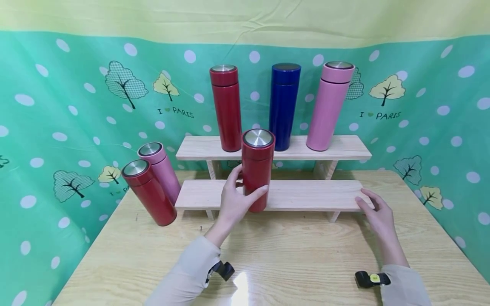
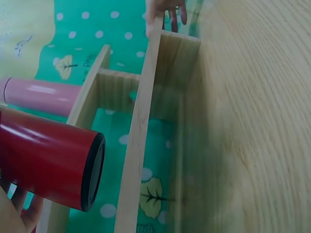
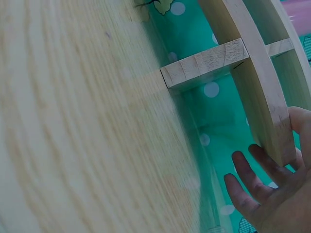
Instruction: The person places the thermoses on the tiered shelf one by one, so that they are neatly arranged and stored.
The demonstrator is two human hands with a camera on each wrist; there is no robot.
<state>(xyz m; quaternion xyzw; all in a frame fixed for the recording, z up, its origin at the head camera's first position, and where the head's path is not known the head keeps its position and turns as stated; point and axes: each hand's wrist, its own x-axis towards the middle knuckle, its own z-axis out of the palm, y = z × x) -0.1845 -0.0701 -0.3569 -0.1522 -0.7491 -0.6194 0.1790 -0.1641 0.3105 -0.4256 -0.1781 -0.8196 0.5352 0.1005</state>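
My left hand [image 1: 234,205] grips a red thermos flask [image 1: 255,174] with a silver lid, thumb in front and fingers around the far side. The flask is upright at the lower board [image 1: 314,194] of a two-tier wooden shelf. In the left wrist view, the flask's dark-rimmed base [image 2: 95,170] shows, held clear of the board. My right hand [image 1: 382,219] holds the right end of that lower board between thumb and fingers; several of its fingers [image 3: 245,177] spread loosely below the board in the right wrist view.
On the upper board [image 1: 191,147] stand a red flask [image 1: 227,110], a blue flask [image 1: 284,108] and a pink flask [image 1: 330,110]. Left of the shelf, another red flask [image 1: 151,195] and a pink flask [image 1: 165,174] stand on the wooden table [image 1: 291,259]. A green patterned cloth [image 1: 46,127] hangs behind.
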